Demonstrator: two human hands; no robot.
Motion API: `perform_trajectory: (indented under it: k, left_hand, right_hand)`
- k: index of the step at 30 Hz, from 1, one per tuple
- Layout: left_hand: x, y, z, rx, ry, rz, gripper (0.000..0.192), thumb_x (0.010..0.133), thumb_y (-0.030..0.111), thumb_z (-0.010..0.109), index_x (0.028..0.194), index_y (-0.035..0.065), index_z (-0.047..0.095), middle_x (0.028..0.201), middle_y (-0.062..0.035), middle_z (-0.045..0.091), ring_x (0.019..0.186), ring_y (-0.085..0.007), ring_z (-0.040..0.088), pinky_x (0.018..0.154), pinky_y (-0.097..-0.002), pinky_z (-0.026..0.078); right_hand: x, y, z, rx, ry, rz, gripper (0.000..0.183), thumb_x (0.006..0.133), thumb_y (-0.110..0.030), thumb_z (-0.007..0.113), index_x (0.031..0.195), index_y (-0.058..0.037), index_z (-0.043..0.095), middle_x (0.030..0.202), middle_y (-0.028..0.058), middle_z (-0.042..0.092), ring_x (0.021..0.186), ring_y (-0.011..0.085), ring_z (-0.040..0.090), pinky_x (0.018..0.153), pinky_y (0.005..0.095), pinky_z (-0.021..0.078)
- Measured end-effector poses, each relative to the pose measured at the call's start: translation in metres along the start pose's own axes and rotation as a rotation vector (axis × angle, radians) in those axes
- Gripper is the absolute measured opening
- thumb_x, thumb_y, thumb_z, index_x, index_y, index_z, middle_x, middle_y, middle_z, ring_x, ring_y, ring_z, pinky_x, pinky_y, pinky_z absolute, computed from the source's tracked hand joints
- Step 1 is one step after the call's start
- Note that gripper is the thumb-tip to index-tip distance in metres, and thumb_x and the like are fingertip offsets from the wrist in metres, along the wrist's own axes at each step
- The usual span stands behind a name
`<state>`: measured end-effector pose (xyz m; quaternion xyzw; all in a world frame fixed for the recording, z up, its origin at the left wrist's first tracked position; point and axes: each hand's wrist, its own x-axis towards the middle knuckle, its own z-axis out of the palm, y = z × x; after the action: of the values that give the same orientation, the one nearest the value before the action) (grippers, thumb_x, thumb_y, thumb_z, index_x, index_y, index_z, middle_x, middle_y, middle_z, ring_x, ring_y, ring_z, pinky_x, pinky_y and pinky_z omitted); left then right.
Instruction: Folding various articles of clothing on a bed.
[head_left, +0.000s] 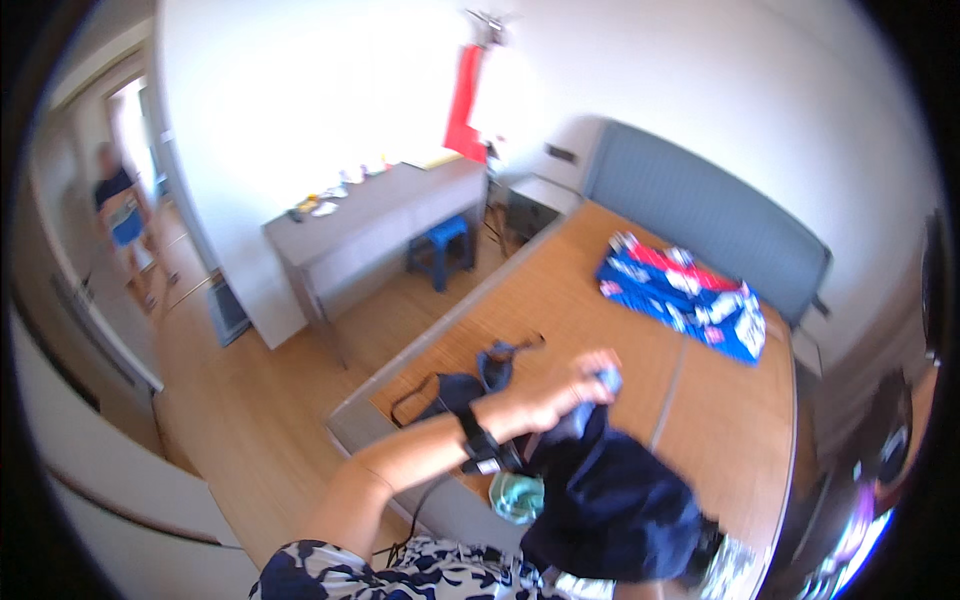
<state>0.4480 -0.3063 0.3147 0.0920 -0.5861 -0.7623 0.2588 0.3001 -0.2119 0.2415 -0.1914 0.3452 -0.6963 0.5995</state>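
My left hand (581, 390), with a black strap and device on its wrist, grips the upper part of a dark navy garment (615, 495). The cloth hangs bunched over the near end of the bed (570, 300), and a lighter grey-blue part shows at the fingers. Below the cloth a bit of my right forearm appears; the right hand itself is hidden behind the garment. A dark blue bra (454, 394) lies on the woven bed mat to the left of my left hand. Close to the garment's left side sits a rolled teal cloth (517, 496).
A folded blue, red and white patterned cloth (682, 296) lies near the grey headboard (705, 217). Left of the bed stand a desk (375, 210) with small items, a blue stool (444, 247) and a nightstand (544, 199). Another person (124, 202) is in the doorway.
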Motion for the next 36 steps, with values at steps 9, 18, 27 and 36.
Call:
perform_trajectory:
  k: [9, 18, 27, 36]
  left_hand:
    - [-0.009, -0.003, 0.026, -0.034, -0.017, -0.077, 0.058, 0.086, 0.016, 0.062, 0.138, 0.0077, 0.04, 0.138, -0.0061, 0.042, 0.124, -0.0163, 0.038, 0.105, -0.0301, 0.03]
    - [-0.047, -0.041, 0.019, -0.096, 0.114, -0.26, 0.037, 0.085, 0.014, 0.061, 0.119, 0.0042, 0.055, 0.108, -0.005, 0.056, 0.096, -0.0128, 0.053, 0.087, -0.0266, 0.041]
    - [-0.057, -0.014, 0.034, 0.998, 0.235, 0.364, 0.041, 0.077, 0.036, 0.072, 0.098, 0.005, 0.057, 0.093, -0.0097, 0.058, 0.075, -0.0267, 0.06, 0.066, -0.0362, 0.049]
    - [-0.042, -0.081, 0.077, 1.374, -0.171, 0.751, 0.053, 0.074, 0.032, 0.073, 0.111, 0.0014, 0.05, 0.105, -0.0148, 0.052, 0.096, -0.0318, 0.054, 0.085, -0.0415, 0.044]
  right_hand:
    - [0.028, 0.012, 0.049, -0.061, -0.041, 0.046, 0.05, 0.096, -0.04, 0.039, 0.127, -0.0025, 0.05, 0.122, 0.0145, 0.057, 0.112, 0.0289, 0.054, 0.096, 0.0422, 0.0441]
    - [-0.007, -0.004, 0.047, -0.007, -0.095, -0.053, 0.05, 0.096, -0.041, 0.038, 0.125, -0.0028, 0.051, 0.119, 0.0144, 0.058, 0.11, 0.0283, 0.055, 0.094, 0.0416, 0.0457]
    - [-0.019, -0.059, 0.082, -1.446, 0.276, -0.488, 0.02, 0.081, -0.018, 0.058, 0.098, -0.0092, 0.063, 0.086, 0.011, 0.062, 0.078, 0.0251, 0.061, 0.066, 0.0348, 0.0477]
    - [0.016, -0.055, 0.034, -1.66, -0.086, -0.849, 0.013, 0.065, -0.008, 0.066, 0.066, -0.0066, 0.053, 0.065, 0.0129, 0.052, 0.064, 0.0334, 0.052, 0.059, 0.0421, 0.0397]
